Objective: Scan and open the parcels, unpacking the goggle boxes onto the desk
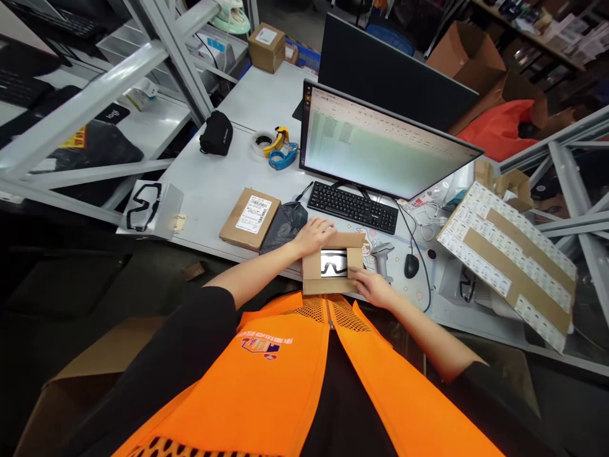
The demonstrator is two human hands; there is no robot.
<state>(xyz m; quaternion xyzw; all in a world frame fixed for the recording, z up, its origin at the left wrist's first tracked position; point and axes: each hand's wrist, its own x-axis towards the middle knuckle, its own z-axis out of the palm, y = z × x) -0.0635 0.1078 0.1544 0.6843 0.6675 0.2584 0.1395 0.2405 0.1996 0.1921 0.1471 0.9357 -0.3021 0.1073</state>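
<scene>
A small brown cardboard box lies at the table's front edge, right before me, with its flaps partly folded inward. Between the flaps shows a white package with a picture of black-framed goggles. My left hand grips the box's far left corner, fingers curled over the flap. At the right side, my right hand holds the right flap, fingers closed at its edge. Left of the box are a dark grey plastic bag and a closed carton with a white label. A grey barcode scanner lies just right of it.
Behind the box stand a black keyboard and a lit monitor. A mouse lies to the right, near a tilted label-covered cardboard sheet. Tape dispensers, a black pouch and a goggles box sit leftward.
</scene>
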